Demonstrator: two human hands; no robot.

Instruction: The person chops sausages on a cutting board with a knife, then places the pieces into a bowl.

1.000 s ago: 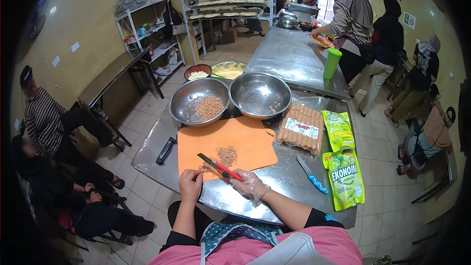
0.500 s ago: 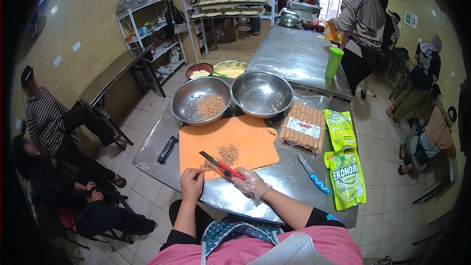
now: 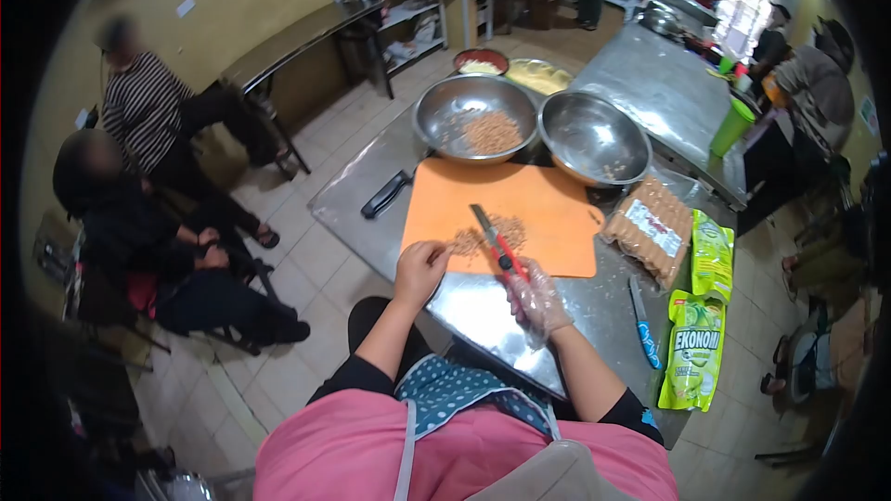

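My right hand point(image 3: 536, 299), in a clear plastic glove, grips a red utility knife point(image 3: 503, 253). Its blade points up and away over the orange cutting board point(image 3: 436, 199). Finely chopped brownish-pink bits point(image 3: 507, 233) lie in a pile beside and under the blade. At the board's near left edge, my bare left hand point(image 3: 421, 271) has its fingertips pinched together, touching a small heap of the same bits; anything between them is hidden. Behind the board stands a steel bowl point(image 3: 429, 134) with more chopped bits point(image 3: 492, 133).
A second steel bowl point(image 3: 594, 125) holds a few bits. To the right lie packed sausages point(image 3: 652, 227), a blue-handled knife point(image 3: 646, 332) and green Ekonomi pouches point(image 3: 694, 353). A black-handled knife point(image 3: 386, 194) lies left. Two seated people point(image 3: 153, 102) are at left.
My view has turned left, so the table sits further right in the picture. The utility knife now points more steeply away from me. My left hand stays pinched by the bits.
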